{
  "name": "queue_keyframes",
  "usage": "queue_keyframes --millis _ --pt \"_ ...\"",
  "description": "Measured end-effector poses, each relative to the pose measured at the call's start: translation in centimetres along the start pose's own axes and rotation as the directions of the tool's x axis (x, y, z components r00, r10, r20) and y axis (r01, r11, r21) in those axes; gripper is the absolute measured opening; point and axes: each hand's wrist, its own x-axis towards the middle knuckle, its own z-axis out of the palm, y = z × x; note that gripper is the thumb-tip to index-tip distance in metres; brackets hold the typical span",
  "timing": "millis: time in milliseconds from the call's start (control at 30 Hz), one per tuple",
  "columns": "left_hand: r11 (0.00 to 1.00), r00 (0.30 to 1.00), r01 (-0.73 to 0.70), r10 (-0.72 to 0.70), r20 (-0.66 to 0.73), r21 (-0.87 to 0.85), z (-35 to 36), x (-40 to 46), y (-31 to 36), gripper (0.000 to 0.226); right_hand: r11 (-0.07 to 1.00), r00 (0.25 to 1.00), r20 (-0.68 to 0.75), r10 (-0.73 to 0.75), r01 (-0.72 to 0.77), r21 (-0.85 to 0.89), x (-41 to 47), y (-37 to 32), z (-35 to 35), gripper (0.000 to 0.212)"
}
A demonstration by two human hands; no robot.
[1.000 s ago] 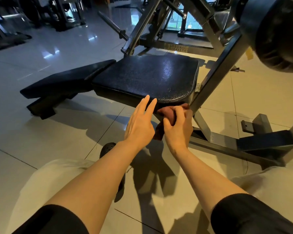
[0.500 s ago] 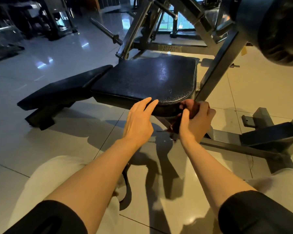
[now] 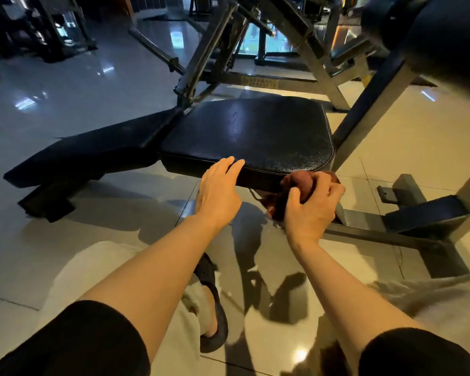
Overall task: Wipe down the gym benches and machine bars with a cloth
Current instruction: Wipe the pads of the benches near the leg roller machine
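— Where is the cloth [image 3: 300, 185] now?

— I see it bunched in the right hand [image 3: 311, 210], fingers curled around it, pressed on the front edge of the black seat pad [image 3: 250, 134], at about 5 o'clock of the pad.

— And the left hand [image 3: 219, 194]?

— It holds nothing. The fingers are straight and the tips rest on the same front edge, at 6 o'clock. The two hands are apart, the cloth lies at 3 o'clock from the left one.
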Motion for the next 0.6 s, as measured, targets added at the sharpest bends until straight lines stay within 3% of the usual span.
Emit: queue_keyframes --millis 200,333,500,600 --pt "0.999 0.997 -0.047 0.049 -0.058 0.027 -0.2 0.8 -0.1 0.067 0.999 1.000 0.019 -0.020 0.019 0.027 -1.1 -0.7 2.4 0.034" --pt "0.987 0.987 -0.154 0.151 0.060 0.043 -1.4 1.0 -1.8 0.069 0.997 0.997 0.066 -0.048 0.045 0.056 -1.8 -0.7 2.6 0.030" --pt "0.986 0.982 -0.161 0.155 0.108 0.052 -3.5 0.8 -4.0 0.068 0.979 0.974 -0.117 0.192 -0.183 0.085 -1.3 -1.8 1.8 0.038" --pt "0.991 0.988 -0.133 0.131 0.076 0.030 -4.2 0.5 -6.0 0.069 0.982 0.974 -0.128 0.188 -0.187 0.025 -1.9 -3.0 3.4 0.035"
